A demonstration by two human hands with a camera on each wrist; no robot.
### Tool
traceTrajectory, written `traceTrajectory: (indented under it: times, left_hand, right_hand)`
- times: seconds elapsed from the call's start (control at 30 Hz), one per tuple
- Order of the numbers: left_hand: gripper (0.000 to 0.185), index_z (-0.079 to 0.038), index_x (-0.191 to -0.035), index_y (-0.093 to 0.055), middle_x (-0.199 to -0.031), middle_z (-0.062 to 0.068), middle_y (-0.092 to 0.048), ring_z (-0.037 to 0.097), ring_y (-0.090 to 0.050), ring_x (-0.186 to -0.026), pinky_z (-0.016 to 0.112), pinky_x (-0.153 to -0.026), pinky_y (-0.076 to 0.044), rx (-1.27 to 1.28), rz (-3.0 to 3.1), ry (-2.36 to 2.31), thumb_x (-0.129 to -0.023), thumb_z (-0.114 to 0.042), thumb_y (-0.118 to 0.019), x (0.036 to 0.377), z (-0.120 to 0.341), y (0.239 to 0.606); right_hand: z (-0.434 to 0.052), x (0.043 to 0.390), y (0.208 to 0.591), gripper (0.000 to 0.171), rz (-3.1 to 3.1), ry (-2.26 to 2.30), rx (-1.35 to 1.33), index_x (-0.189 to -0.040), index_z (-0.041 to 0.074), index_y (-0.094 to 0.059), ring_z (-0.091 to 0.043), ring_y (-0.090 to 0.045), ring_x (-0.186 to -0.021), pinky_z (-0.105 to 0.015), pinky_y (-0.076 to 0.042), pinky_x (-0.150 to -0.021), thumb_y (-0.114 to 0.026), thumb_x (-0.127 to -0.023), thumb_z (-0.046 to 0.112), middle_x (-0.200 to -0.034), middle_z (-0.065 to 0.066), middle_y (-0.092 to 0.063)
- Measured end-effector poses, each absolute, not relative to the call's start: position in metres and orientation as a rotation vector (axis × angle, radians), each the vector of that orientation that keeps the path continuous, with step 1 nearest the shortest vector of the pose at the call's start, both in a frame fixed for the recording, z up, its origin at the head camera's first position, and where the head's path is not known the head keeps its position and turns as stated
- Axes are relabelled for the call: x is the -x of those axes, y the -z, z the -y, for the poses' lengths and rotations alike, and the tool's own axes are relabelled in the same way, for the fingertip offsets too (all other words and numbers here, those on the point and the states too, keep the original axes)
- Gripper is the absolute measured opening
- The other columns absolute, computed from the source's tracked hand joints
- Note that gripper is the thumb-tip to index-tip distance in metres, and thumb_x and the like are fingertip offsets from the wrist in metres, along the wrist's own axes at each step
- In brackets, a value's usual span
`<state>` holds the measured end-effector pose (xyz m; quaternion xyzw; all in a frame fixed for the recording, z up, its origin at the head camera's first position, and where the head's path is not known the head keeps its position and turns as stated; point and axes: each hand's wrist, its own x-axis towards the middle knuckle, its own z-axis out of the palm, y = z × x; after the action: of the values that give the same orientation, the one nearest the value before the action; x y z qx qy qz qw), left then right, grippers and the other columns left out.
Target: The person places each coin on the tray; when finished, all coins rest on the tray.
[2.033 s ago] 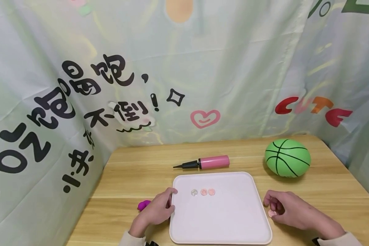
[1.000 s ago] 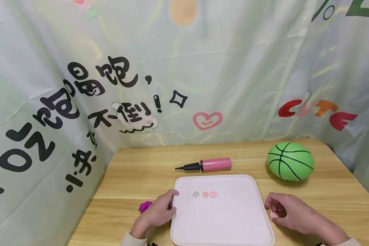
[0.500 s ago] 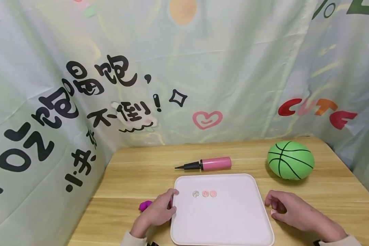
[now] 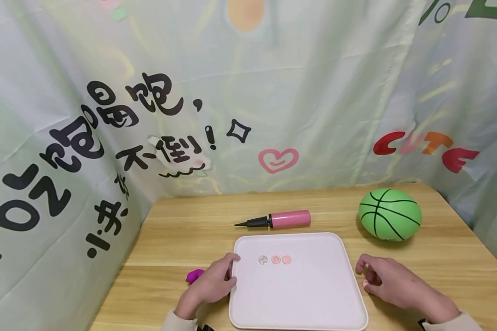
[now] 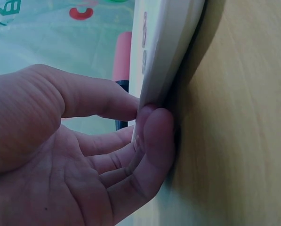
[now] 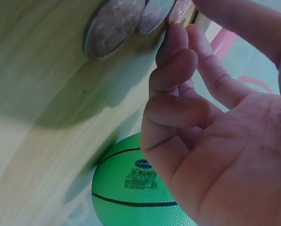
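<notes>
My left hand (image 4: 215,279) grips the left edge of a white tray (image 4: 298,299). In the left wrist view the thumb lies on the rim and curled fingers (image 5: 159,136) reach its outer side. On the tray sit a silver coin (image 4: 262,260) and two copper-coloured coins (image 4: 281,259) in a row. My right hand (image 4: 393,281) is just right of the tray, fingers curled, pinching a pinkish coin (image 6: 180,10) at the thumb and fingertips, mostly hidden in the head view. Beside it, in the right wrist view, are two more coins (image 6: 114,28).
A pink hand pump (image 4: 290,219) with a black nozzle lies behind the tray. At the back right of the wooden table (image 4: 182,248) is a green ball (image 4: 390,214). A purple object (image 4: 194,276) is partly behind my left hand. A printed curtain (image 4: 314,101) hangs behind.
Under my right hand the coin has shifted slightly toward the tray and less of its face shows. The left hand and tray stay put; the head view sways slightly.
</notes>
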<state>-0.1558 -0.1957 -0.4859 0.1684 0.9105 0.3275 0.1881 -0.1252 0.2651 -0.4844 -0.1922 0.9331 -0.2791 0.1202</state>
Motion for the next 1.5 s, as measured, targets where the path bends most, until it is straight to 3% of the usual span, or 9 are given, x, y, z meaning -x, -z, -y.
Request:
traceTrajectory:
  times: [0.73, 1.5]
  left_hand:
    - [0.049, -0.004, -0.143, -0.047, -0.088, -0.001, -0.054, 0.008, -0.050, -0.075, 0.022, -0.066, -0.043, -0.490, -2.568, -0.917, -0.098, -0.011, -0.062, 0.1556, 0.1965, 0.4867]
    - [0.051, -0.005, -0.144, -0.047, -0.088, 0.000, -0.055, 0.010, -0.051, -0.075, 0.023, -0.064, -0.043, -0.460, -2.564, -0.912, -0.097, -0.013, -0.064, 0.1554, 0.1958, 0.4857]
  right_hand:
    - [-0.2598, 0.1172, 0.4844, 0.023, -2.814, 0.714, 0.574, -0.100, 0.020, -0.059, 0.004, -0.042, -0.069, -0.021, -0.038, -0.060, -0.075, -0.088, 0.009, -0.077, 0.011, -0.051]
    - [-0.2615, 0.1209, 0.4847, 0.026, -2.742, 0.880, 0.605, -0.099, 0.015, -0.058, 0.004, -0.044, -0.067, -0.020, -0.040, -0.059, -0.075, -0.084, 0.002, -0.075, 0.010, -0.053]
